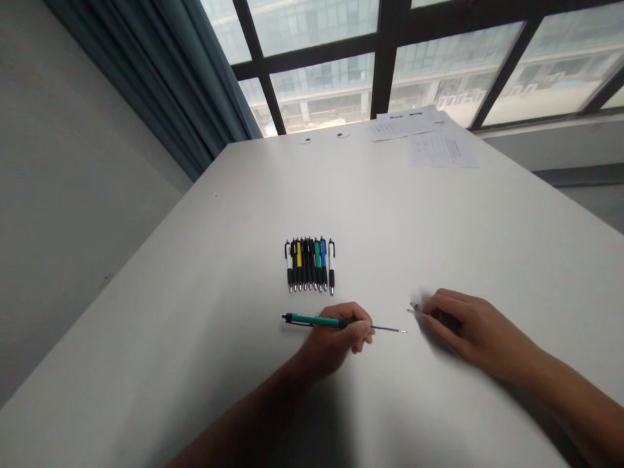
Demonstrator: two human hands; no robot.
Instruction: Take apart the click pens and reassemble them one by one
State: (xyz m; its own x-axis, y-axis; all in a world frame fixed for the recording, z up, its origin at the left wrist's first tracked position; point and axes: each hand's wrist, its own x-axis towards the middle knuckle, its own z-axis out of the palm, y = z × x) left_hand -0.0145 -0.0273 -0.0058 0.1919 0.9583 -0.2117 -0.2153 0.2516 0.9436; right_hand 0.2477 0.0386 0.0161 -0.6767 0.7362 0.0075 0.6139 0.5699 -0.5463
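My left hand [341, 338] is closed around a green and black click pen [312, 320], which lies sideways with its clicker end to the left. From the pen's open front a thin ink refill [389, 329] sticks out to the right. Off to the right, my right hand [461, 323] pinches a small silver pen tip [414, 305] between thumb and forefinger, a little apart from the refill's point. Motion blurs the fingertips there. Beyond my left hand, a row of several click pens [308, 263] in white, black, yellow, green and blue lies side by side, tips toward me.
Everything lies on a white table [195, 273]. Printed papers [439, 146] rest at its far right end, near two round cable-hole covers [342, 135]. A window [322, 84] stands behind, with a blue curtain [185, 71] at its left.
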